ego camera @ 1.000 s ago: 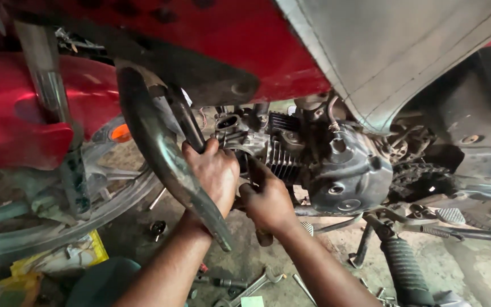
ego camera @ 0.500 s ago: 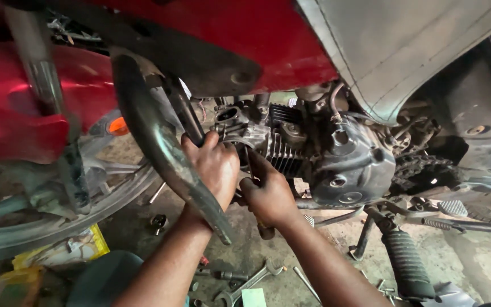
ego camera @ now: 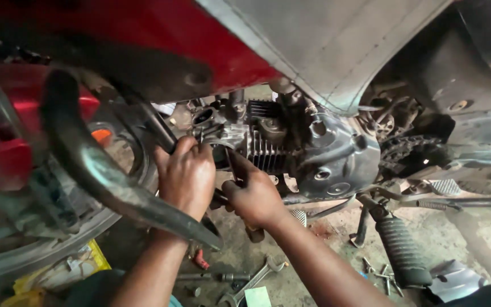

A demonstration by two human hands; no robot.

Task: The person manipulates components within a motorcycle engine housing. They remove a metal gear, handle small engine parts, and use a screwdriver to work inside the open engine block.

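We work at the grey finned metal engine cylinder [ego camera: 259, 149] of the red motorcycle, which hangs below the red body panel [ego camera: 160, 34] and beside the dark rounded engine side cover [ego camera: 336, 159]. Our left hand [ego camera: 186, 176] is clenched, fingers curled against the cylinder's front end; we cannot tell what it grips, if anything. Our right hand [ego camera: 254, 196] is closed around a slim dark tool shaft [ego camera: 231, 165] that points up into the same spot. The cylinder lies directly above and touching both hands, between them and the side cover. We judge the work to be mid-course: the curved dark metal exhaust pipe [ego camera: 103, 176] hangs loose across the left forearm, and a silver open-ended spanner [ego camera: 254, 278] lies on the concrete floor [ego camera: 325, 244] below.
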